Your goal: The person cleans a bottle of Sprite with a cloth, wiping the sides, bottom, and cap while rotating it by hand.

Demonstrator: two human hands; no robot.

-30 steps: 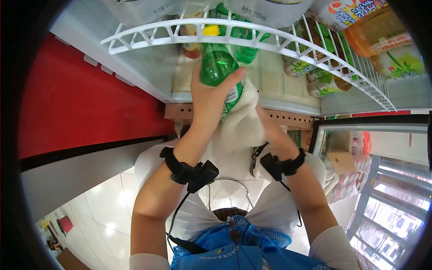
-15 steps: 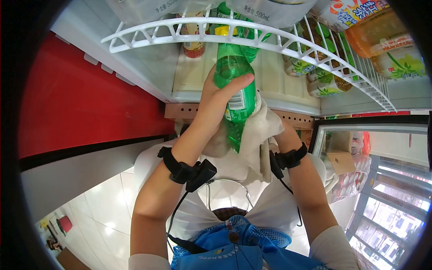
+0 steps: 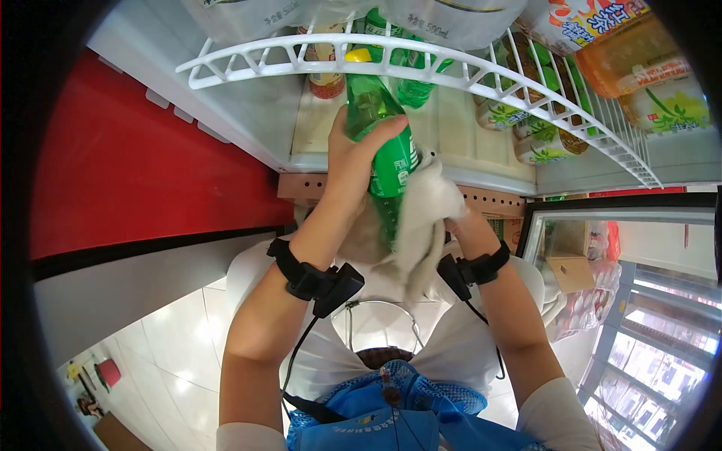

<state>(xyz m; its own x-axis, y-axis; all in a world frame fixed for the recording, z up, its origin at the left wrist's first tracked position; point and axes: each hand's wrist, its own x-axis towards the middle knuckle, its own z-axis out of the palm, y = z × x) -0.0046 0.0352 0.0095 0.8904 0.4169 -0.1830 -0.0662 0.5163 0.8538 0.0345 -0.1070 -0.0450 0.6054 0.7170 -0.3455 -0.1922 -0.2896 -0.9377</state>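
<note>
My left hand point(image 3: 352, 150) is closed around a green plastic bottle point(image 3: 395, 161), thumb across its front. The bottle tilts, its yellow cap point(image 3: 359, 56) up behind the wire shelf edge and its base toward me. A beige cloth point(image 3: 427, 214) is bunched over my right hand point(image 3: 460, 218) and lies against the bottle's right side. Most of my right fingers are hidden under this cloth, which is slightly blurred. Just behind the bottle, another green bottle point(image 3: 414, 92) stands on the fridge floor beside a bottle with a red lower part point(image 3: 326, 85).
A white wire shelf point(image 3: 391, 69) curves above my hands, with large clear bottles point(image 3: 451, 19) on it. Several drinks with green-leaf labels point(image 3: 545, 146) stand below at right. The glass door point(image 3: 624, 214) is swung out at right, and a red panel point(image 3: 150, 173) is at left.
The bottle has shifted slightly left and turned in my left hand, so the barcode no longer shows. My right hand and the cloth have moved a little left along it.
</note>
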